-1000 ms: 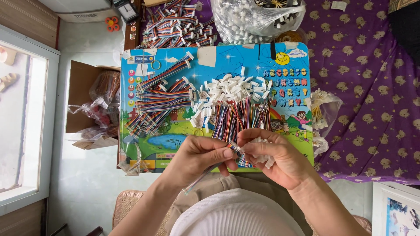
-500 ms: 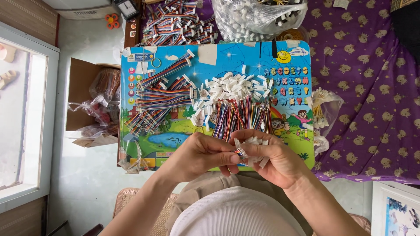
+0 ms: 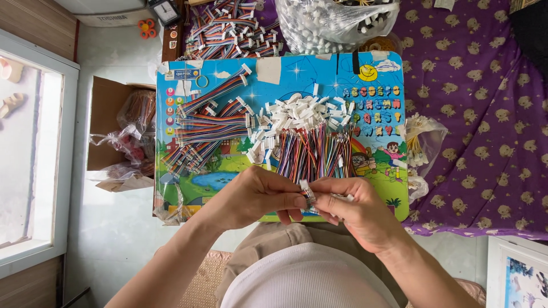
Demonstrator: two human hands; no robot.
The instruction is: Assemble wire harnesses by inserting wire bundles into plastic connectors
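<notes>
bright picture board (image 3: 228, 171) holds piles of colored wires (image 3: 314, 151). left hand (image 3: 257, 197) and right hand (image 3: 357, 214) both pinch one small wire plug (image 3: 308, 195) over its near edge. i think holding it steady with gentle fingers works best.

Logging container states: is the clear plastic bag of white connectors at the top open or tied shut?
Open. The clear plastic bag of white connectors gapes along its top edge, connectors exposed; no knot is visible.
</notes>
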